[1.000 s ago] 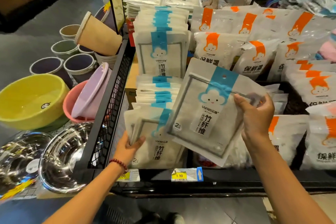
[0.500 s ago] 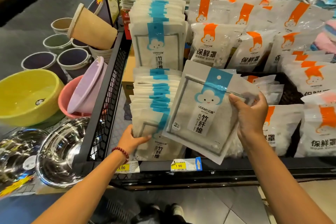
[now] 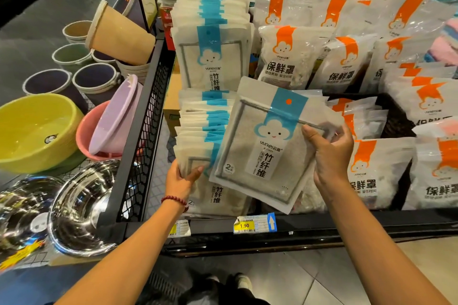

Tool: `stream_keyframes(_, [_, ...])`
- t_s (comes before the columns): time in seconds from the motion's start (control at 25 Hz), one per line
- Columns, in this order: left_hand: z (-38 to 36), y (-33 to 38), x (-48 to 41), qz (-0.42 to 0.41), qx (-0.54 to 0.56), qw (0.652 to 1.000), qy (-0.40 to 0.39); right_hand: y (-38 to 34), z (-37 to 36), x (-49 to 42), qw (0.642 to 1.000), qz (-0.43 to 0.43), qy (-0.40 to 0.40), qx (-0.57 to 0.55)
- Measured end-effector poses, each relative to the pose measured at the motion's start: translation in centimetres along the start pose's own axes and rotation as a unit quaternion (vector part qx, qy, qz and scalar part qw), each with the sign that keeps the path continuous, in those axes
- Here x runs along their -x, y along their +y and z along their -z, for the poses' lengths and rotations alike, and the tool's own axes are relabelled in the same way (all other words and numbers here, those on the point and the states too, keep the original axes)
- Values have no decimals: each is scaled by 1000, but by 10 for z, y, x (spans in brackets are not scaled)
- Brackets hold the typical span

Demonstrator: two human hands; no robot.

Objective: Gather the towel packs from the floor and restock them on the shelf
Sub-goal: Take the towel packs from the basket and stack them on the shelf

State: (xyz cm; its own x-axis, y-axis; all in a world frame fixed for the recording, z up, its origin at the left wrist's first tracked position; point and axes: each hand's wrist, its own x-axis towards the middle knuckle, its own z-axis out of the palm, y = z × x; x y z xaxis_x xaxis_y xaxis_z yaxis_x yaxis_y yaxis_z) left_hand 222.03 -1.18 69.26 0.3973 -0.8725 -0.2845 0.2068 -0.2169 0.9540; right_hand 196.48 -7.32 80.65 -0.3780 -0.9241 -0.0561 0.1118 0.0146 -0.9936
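Note:
A white towel pack (image 3: 262,156) with a blue strip and a cloud face hangs tilted over the front of the shelf (image 3: 322,226). My right hand (image 3: 329,156) grips its upper right corner, thumb on the front. My left hand (image 3: 183,181) holds the left edge of the front row of blue-strip towel packs (image 3: 198,136), thumb on the frontmost pack, fingers behind it. A second row of the same packs (image 3: 213,54) stands further back.
Orange-strip packs (image 3: 347,62) fill the shelf's right side. A black mesh wall (image 3: 146,131) bounds it on the left. Beyond that stand a yellow basin (image 3: 34,131), pink basins (image 3: 114,116), steel bowls (image 3: 81,205) and buckets (image 3: 94,79). Price tags (image 3: 255,224) line the front rail.
My left hand has slid up the left edge of the front row and now holds it higher. The pack in my right hand has stayed above the front of the shelf.

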Motion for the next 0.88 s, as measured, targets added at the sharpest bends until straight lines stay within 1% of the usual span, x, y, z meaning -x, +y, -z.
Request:
stream_keyframes(0.08, [1, -7, 4, 19, -42, 999, 2, -2, -7, 4, 1000, 0, -11, -12])
stream_keyframes(0.16, [5, -10, 5, 36, -119, 992, -7, -3, -12, 10, 999, 6, -34, -18])
stream_keyframes(0.24, [8, -7, 2, 19, -215, 976, -13, -2, -16, 15, 999, 6, -41, -31])
stream_keyframes(0.36, [8, 1, 1, -32, -348, 937, 10, -3, -18, 16, 998, 1, -56, -39])
stream_keyframes(0.44, [10, 1, 2, -68, -435, 897, 42, -1, -17, 13, 997, 8, -66, -34])
stream_keyframes(0.48, [12, -1, 1, -81, -465, 880, 57, -1, -17, 10, 997, 10, -70, -32])
stream_keyframes(0.52, [14, -3, -1, -84, -478, 871, 72, -2, -16, 8, 997, 14, -67, -31])
stream_keyframes(0.56, [17, -4, -3, -77, -476, 871, 88, -3, -14, 5, 997, 20, -63, -31])
stream_keyframes(0.64, [19, -4, -5, -65, -452, 883, 109, -4, -11, 1, 997, 29, -58, -34])
stream_keyframes(0.68, [17, -3, -4, -65, -430, 895, 101, -4, -9, -2, 997, 31, -56, -36])
stream_keyframes(0.76, [13, -5, -4, -57, -354, 932, 53, 0, -7, -4, 998, 35, -50, -35])
stream_keyframes(0.8, [10, -6, -4, -52, -326, 943, 36, 0, -7, -4, 998, 34, -49, -34])
stream_keyframes(0.88, [5, -7, -7, -48, -320, 946, 36, 3, -8, -4, 998, 29, -44, -36])
